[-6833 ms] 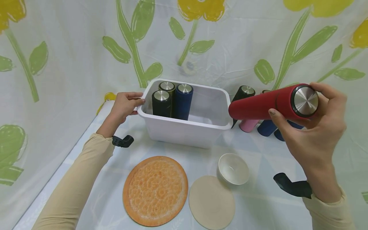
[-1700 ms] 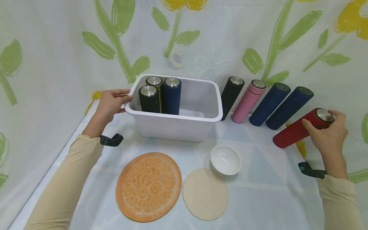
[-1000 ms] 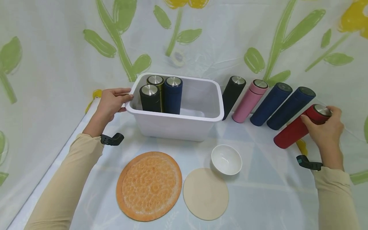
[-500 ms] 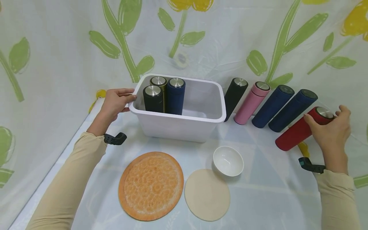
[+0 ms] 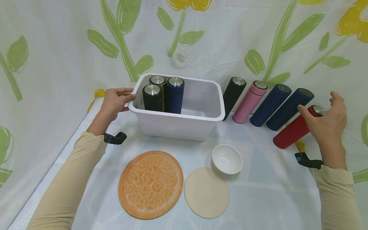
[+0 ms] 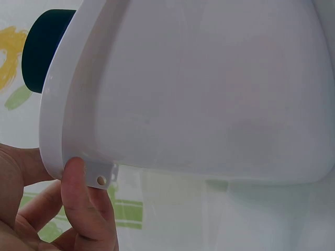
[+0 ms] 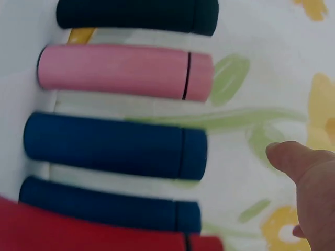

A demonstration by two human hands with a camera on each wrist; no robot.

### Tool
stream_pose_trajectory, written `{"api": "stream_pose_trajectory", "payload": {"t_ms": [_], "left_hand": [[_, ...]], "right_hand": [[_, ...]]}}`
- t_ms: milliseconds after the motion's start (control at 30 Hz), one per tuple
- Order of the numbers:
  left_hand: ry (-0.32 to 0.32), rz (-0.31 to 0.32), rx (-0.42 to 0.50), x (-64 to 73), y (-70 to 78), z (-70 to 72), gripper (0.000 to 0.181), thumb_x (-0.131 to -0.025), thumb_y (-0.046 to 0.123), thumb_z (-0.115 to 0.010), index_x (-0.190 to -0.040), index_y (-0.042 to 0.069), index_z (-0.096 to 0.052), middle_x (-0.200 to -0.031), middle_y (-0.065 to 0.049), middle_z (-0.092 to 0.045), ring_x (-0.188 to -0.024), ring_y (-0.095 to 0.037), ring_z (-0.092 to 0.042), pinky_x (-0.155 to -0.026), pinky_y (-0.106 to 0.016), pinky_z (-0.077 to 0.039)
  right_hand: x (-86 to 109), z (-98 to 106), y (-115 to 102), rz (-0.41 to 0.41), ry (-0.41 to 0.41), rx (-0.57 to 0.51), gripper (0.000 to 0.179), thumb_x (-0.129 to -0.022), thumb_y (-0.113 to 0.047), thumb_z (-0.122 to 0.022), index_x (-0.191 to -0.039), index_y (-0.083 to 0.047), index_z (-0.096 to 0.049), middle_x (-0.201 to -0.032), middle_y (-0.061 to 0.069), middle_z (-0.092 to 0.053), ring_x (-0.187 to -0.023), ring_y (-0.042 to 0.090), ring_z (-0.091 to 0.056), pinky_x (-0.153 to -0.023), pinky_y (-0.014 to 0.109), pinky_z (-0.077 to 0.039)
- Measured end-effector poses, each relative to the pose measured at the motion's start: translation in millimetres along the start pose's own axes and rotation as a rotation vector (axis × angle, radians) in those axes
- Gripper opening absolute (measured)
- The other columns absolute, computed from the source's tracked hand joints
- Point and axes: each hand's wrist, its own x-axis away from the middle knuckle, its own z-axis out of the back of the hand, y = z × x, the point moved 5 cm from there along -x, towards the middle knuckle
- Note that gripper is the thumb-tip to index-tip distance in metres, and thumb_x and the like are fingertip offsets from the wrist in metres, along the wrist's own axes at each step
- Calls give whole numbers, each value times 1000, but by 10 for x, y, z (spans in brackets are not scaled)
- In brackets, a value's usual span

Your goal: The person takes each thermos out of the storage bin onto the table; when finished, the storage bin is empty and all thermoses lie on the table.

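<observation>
My left hand holds the left rim of a white plastic bin; in the left wrist view its fingers pinch the rim's corner beside a small tab with a hole. Inside the bin, at the left end, stand a black thermos, a blue thermos and a dark thermos with a gold-green edge. On the right, my right hand is spread, thumb apart from the fingers, just beside a red thermos that stands on the table. In the right wrist view, a gap separates its thumb from the red thermos.
Right of the bin stand a black thermos, a pink thermos and two blue thermoses, one left of the other. Nearer lie a round bread-patterned mat, a beige disc and a white bowl.
My right hand carried the red thermos to the right end of the row, set it on the table, and let go, its fingers now spread and raised. The left hand stays on the bin.
</observation>
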Motion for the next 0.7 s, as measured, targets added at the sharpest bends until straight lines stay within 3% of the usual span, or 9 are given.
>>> {"api": "stream_pose_trajectory", "payload": {"t_ms": [233, 467, 700], "left_hand": [[4, -1, -2, 6, 7, -1, 48, -100, 19, -63, -145, 6, -53, -137, -19, -59, -117, -31, -59, -69, -20, -56], [-7, -2, 10, -4, 2, 3, 49, -100, 19, -63, -146, 6, -52, -137, -19, -59, -118, -31, -59, -70, -21, -57], [-14, -3, 9, -6, -21, 14, 49, -100, 20, -63, -146, 7, -52, -137, -18, -59, -117, -30, -59, -70, -21, -57]], "right_hand": [[65, -44, -341, 18, -66, -136, 82, -93, -42, -66, -159, -32, -18, -163, 0, -25, -148, 19, -24, -117, 45, -27], [154, -161, -753, 141, -144, -184, 77, -93, -42, -67, -158, -27, -27, -160, 4, -33, -145, 24, -33, -116, 46, -29], [256, -368, -1149, 308, -154, -248, 68, -91, -36, -72, -150, -17, -43, -149, 7, -49, -136, 25, -47, -111, 43, -37]]}}
